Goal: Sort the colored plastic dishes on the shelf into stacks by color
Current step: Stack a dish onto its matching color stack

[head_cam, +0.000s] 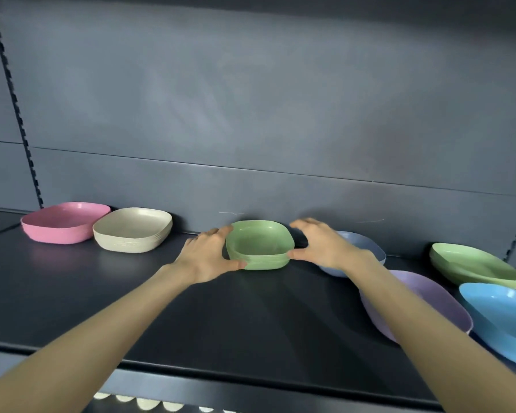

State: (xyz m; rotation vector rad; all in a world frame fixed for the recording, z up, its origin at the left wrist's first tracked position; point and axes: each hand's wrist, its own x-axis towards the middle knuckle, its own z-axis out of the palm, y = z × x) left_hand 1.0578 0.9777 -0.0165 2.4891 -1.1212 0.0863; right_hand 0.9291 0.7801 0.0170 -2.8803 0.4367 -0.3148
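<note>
The shelf (pixel 251 323) is dark grey and a little glossy, with a plain grey back panel (pixel 251 114) and a slotted upright (pixel 12 99) at the left. At the back left, the pink stack (pixel 63 223) and the beige stack (pixel 131 231) stand just beside each other; I judge these colours are already sorted.

You hold the green stack (pixel 259 245) in the middle of the shelf, near the back panel. Your left hand (pixel 206 254) curls round its left side, and your right hand (pixel 322 245) does the same on the right, thumb against the front corner. This two-sided hold probably squares the dishes.

At the right, a grey-blue dish (pixel 370 248), a lilac dish (pixel 429 299), a loose green dish (pixel 474 266) and a bright blue dish (pixel 501 317) lie unsorted. The loose green dish likely belongs on your stack.
</note>
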